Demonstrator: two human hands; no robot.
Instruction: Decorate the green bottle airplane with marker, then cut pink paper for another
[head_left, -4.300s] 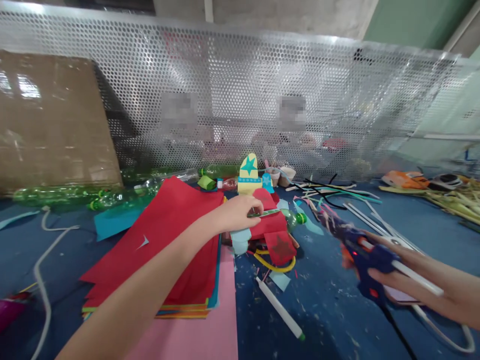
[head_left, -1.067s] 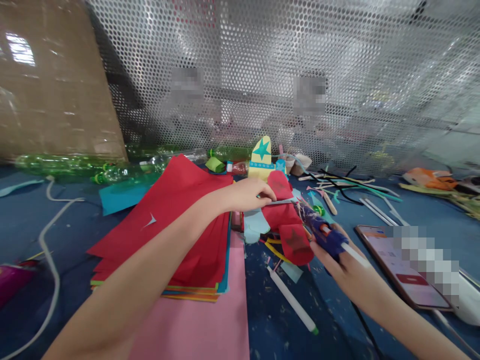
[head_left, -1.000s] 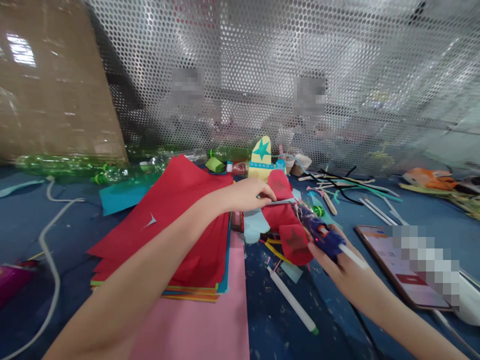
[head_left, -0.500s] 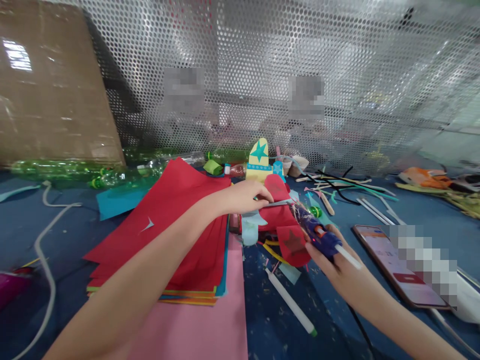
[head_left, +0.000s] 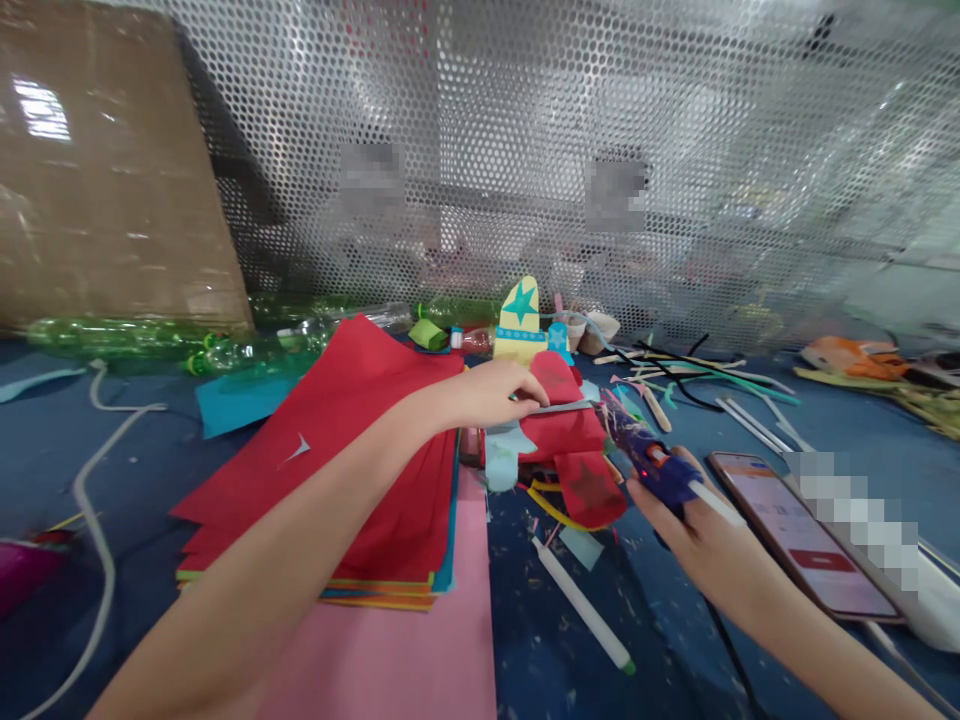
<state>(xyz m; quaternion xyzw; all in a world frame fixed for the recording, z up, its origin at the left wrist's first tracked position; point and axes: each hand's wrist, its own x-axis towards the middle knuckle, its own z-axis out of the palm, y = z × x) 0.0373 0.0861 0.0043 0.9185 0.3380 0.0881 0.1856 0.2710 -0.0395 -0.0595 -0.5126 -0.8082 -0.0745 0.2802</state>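
Note:
My left hand [head_left: 510, 390] is closed, pinching one end of a thin pale grey-blue strip [head_left: 566, 407]. It sits above red felt-like pieces [head_left: 559, 430], one with a dark star [head_left: 591, 488]. My right hand [head_left: 690, 515] grips a dark blue glue gun [head_left: 660, 465], a white glue stick [head_left: 718, 502] poking out of its rear. The gun's nozzle points up and left, close to the strip's far end; I cannot tell whether they touch. A light blue cut-out [head_left: 501, 462] lies under my left hand. Behind the red pieces stands a yellow piece with a teal star [head_left: 520, 302].
Red sheets [head_left: 360, 400] are stacked at left over a pink sheet [head_left: 420, 660]. A white marker [head_left: 581, 605] lies in front. On the right are a phone [head_left: 802, 540] and cables. Plastic bottles [head_left: 112, 340] line the perforated metal panel [head_left: 495, 130]; cardboard [head_left: 112, 170] leans at left.
My right hand has drawn the glue gun a little to the right and down, away from my left hand. The left hand still pinches the strip in nearly the same place.

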